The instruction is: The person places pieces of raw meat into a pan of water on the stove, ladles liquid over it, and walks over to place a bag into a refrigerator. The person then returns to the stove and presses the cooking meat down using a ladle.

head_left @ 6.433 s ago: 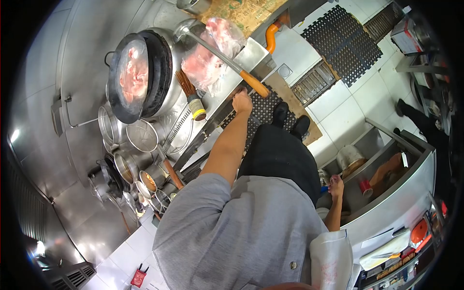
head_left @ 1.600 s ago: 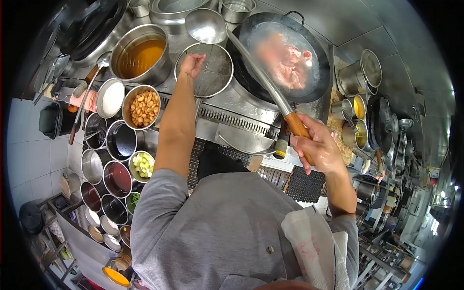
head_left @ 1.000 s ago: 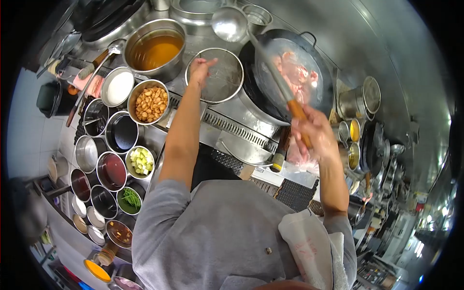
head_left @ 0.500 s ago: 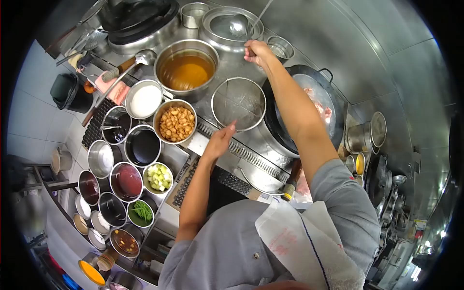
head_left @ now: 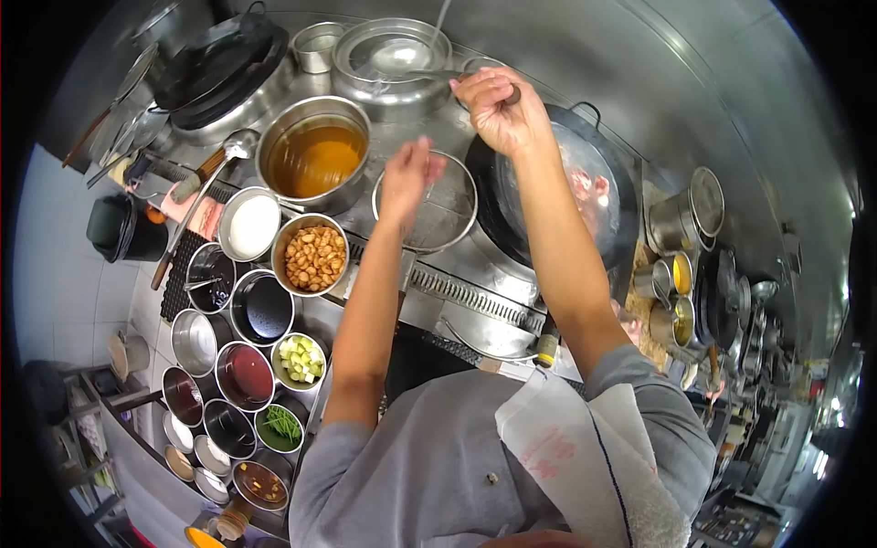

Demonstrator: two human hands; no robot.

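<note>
Ladle (head_left: 435, 75), gripped in right fingers (head_left: 487, 90), extending leftward from them, left fingers (head_left: 433, 167) loosely parted

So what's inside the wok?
The wok holds pinkish meat in cloudy liquid. Your right forearm crosses over it, so whatever lies behind that can't be seen.

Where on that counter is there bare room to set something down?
A small bare patch of counter lies between the pot of brown liquid, the round steel vessel and the strainer, though the left hand and right hand are close. It is crowded among the small containers, packed nearly rim to rim.
</note>
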